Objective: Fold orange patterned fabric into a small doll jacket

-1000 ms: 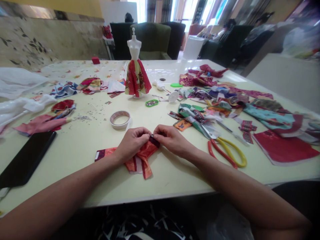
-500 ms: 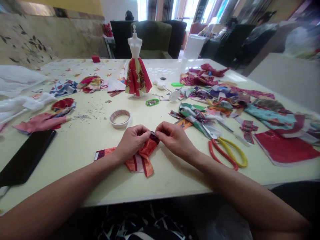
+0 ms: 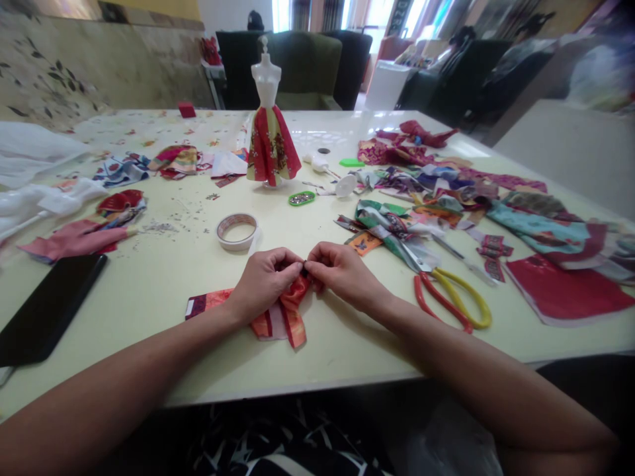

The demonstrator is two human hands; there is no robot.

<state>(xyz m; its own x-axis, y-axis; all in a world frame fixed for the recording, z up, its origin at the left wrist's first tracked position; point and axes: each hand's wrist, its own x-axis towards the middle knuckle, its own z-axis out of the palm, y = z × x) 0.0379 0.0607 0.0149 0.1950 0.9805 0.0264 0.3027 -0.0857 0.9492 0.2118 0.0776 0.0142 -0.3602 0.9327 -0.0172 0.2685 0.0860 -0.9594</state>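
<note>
A small orange-red doll garment (image 3: 294, 324) with dark purple cuffs lies on the table in front of me. My left hand (image 3: 270, 277) pinches the dark end of its raised sleeve between thumb and fingers. Close against it, my right hand (image 3: 342, 271) grips the same sleeve end from the other side. The fingertips of both hands nearly meet and hide most of that cuff. Flat to the left reaches the other sleeve (image 3: 211, 302), a pale strip at its end. Just beyond my left hand lies a roll of tape (image 3: 237, 245).
Scissors (image 3: 464, 297) with red and yellow handles lie right, beside heaped fabric scraps (image 3: 421, 188). A mini dress form (image 3: 274, 149) in a red skirt stands behind a green bead tray (image 3: 301, 198). A black phone (image 3: 52, 307) is left. People sit in the background.
My fingertips have drawn together over the cuff, which now shows less and looks folded or pinched in. The view has shifted slightly; the other things on the table stay put.
</note>
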